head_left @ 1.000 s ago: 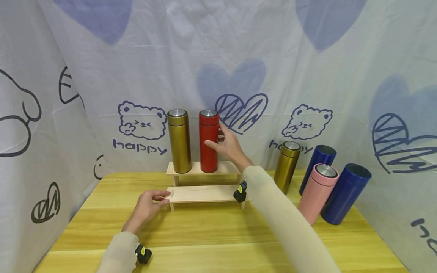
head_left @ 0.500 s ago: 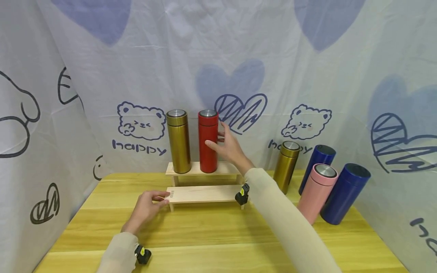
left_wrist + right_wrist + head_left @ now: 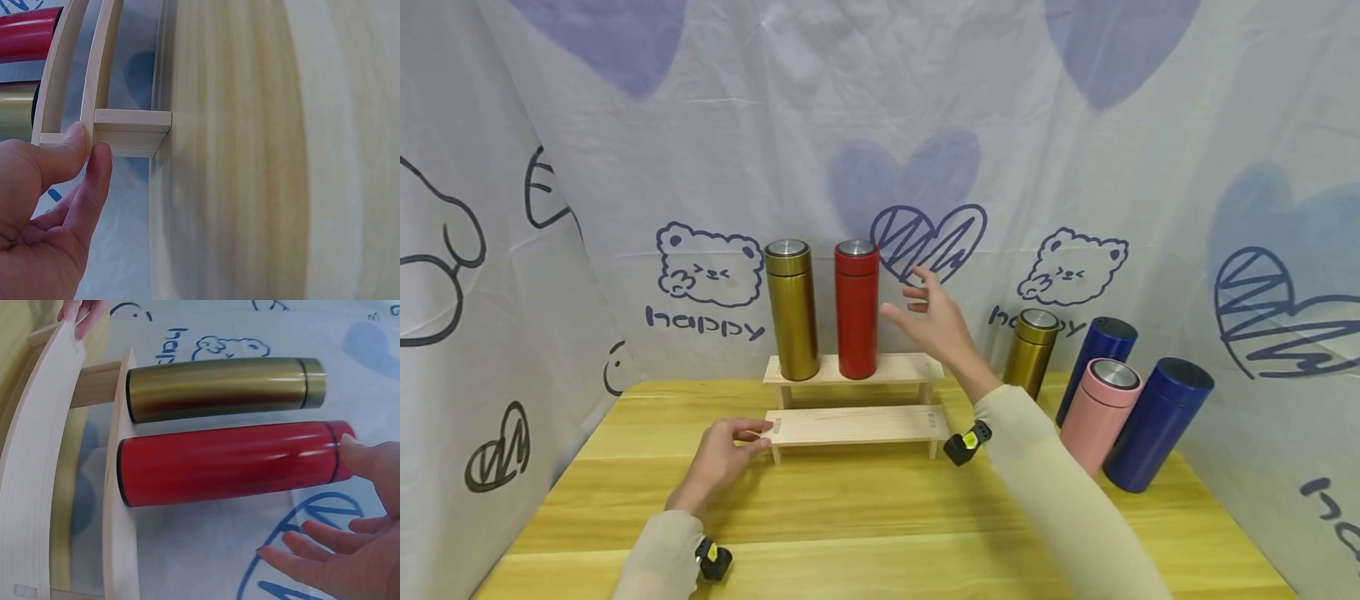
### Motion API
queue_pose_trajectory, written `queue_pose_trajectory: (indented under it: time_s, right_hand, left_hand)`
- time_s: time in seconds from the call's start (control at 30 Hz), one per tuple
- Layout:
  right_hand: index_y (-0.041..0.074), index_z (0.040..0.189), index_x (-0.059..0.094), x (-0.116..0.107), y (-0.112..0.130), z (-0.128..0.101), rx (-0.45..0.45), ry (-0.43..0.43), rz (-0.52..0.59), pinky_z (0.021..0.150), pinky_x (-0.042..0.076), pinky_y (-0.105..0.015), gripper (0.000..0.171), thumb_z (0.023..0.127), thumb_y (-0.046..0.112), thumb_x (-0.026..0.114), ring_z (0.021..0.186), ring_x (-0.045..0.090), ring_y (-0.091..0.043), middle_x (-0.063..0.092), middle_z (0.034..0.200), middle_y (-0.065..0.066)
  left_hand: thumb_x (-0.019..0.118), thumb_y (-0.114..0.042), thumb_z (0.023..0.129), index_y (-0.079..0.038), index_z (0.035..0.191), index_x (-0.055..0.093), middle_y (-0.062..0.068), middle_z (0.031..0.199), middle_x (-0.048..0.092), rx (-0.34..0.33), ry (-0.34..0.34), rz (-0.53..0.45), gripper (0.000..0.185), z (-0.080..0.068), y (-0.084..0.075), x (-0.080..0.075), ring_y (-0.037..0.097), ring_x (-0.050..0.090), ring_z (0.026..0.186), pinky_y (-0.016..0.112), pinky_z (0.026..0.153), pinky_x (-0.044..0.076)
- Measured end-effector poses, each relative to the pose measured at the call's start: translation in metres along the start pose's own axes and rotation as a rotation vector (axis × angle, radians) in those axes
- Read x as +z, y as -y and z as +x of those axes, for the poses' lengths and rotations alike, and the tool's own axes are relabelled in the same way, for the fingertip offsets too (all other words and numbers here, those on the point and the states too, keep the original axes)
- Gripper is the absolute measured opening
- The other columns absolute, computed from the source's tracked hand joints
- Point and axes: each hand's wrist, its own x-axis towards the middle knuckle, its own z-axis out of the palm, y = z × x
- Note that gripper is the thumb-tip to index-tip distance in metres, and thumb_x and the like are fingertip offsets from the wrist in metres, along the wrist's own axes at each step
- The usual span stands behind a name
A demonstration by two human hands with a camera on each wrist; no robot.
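Side by side on the upper step of a two-step wooden stand (image 3: 857, 426) are a gold thermos bottle (image 3: 794, 321) and a red thermos bottle (image 3: 857, 317), both upright with silver-topped lids. My left hand (image 3: 718, 460) pinches the left end of the lower step; in the left wrist view the thumb (image 3: 74, 147) lies on one face of the board and a finger on the other. Just right of the red bottle is my right hand (image 3: 942, 332), fingers spread and holding nothing. The lower step bears no bottle.
On the right of the wooden table (image 3: 850, 533) stand another gold bottle (image 3: 1032, 358), a pink bottle (image 3: 1099, 421) and two blue bottles, one behind (image 3: 1096, 367) and one in front (image 3: 1159, 429). A printed cloth (image 3: 880, 108) hangs behind and at both sides.
My right hand has let go of the red thermos bottle and moved off to the right. The bottle stays on the upper step. My left hand keeps its place.
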Motion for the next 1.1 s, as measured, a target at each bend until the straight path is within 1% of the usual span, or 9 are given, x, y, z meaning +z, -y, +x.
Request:
queue_pose_trajectory:
  time_s: [0.27, 0.37, 0.5, 0.63, 0.77, 0.93, 1.1]
  right_hand:
    - [0.023, 0.147, 0.032, -0.017, 0.003, -0.021, -0.062, 0.015, -0.002, 0.101, 0.048, -0.048, 0.074, 0.085, 0.038, 0.07, 0.12, 0.057, -0.034, 0.056, 0.136, -0.014]
    - [0.026, 0.146, 0.032, -0.024, 0.003, -0.031, -0.057, 0.026, -0.019, 0.099, 0.049, -0.048, 0.073, 0.085, 0.039, 0.069, 0.12, 0.057, -0.033, 0.056, 0.135, -0.012]
    - [0.03, 0.146, 0.031, -0.034, 0.002, -0.044, -0.031, 0.035, -0.046, 0.096, 0.052, -0.047, 0.074, 0.084, 0.045, 0.069, 0.121, 0.056, -0.029, 0.056, 0.136, -0.009]
    - [0.032, 0.146, 0.031, -0.042, 0.0, -0.056, -0.018, 0.038, -0.049, 0.095, 0.052, -0.047, 0.075, 0.083, 0.049, 0.068, 0.123, 0.055, -0.028, 0.054, 0.137, -0.008]
    - [0.034, 0.145, 0.033, -0.05, -0.004, -0.068, -0.025, 0.035, -0.048, 0.094, 0.053, -0.048, 0.073, 0.083, 0.05, 0.068, 0.125, 0.053, -0.027, 0.053, 0.138, -0.005]
    - [0.031, 0.144, 0.035, -0.058, -0.009, -0.081, -0.053, 0.034, -0.065, 0.094, 0.053, -0.048, 0.07, 0.085, 0.047, 0.068, 0.124, 0.054, -0.029, 0.054, 0.137, -0.006]
    - [0.029, 0.144, 0.036, -0.066, -0.015, -0.094, -0.056, 0.029, -0.101, 0.094, 0.052, -0.05, 0.07, 0.085, 0.046, 0.068, 0.122, 0.055, -0.03, 0.055, 0.135, -0.008]
  left_hand:
    - [0.071, -0.012, 0.085, -0.01, 0.108, 0.073, 0.01, 0.11, 0.071, 0.0, -0.001, 0.002, 0.023, 0.0, 0.002, 0.001, 0.027, 0.067, 0.098, 0.026, 0.072, 0.056]
    - [0.071, -0.012, 0.085, -0.011, 0.108, 0.073, 0.01, 0.11, 0.071, 0.002, 0.0, 0.001, 0.023, 0.0, 0.001, 0.001, 0.026, 0.067, 0.098, 0.026, 0.072, 0.056]
    - [0.07, -0.012, 0.085, -0.011, 0.108, 0.073, 0.011, 0.11, 0.071, 0.001, 0.001, 0.0, 0.023, 0.0, 0.001, 0.001, 0.026, 0.067, 0.097, 0.027, 0.072, 0.056]
    - [0.07, -0.013, 0.086, -0.012, 0.108, 0.073, 0.01, 0.11, 0.071, -0.004, -0.001, 0.004, 0.023, 0.001, 0.001, 0.001, 0.025, 0.067, 0.097, 0.029, 0.074, 0.057]
    - [0.07, -0.013, 0.086, -0.011, 0.109, 0.073, 0.01, 0.11, 0.071, -0.002, -0.001, 0.004, 0.023, 0.0, 0.0, 0.0, 0.026, 0.067, 0.098, 0.031, 0.075, 0.057]
    - [0.071, -0.012, 0.085, -0.011, 0.108, 0.073, 0.011, 0.109, 0.071, -0.001, -0.001, 0.004, 0.023, -0.001, 0.0, 0.0, 0.026, 0.067, 0.097, 0.028, 0.073, 0.056]
    - [0.07, -0.012, 0.085, -0.011, 0.108, 0.073, 0.01, 0.11, 0.071, -0.005, 0.0, 0.001, 0.023, 0.0, 0.0, 0.0, 0.026, 0.067, 0.098, 0.031, 0.074, 0.057]
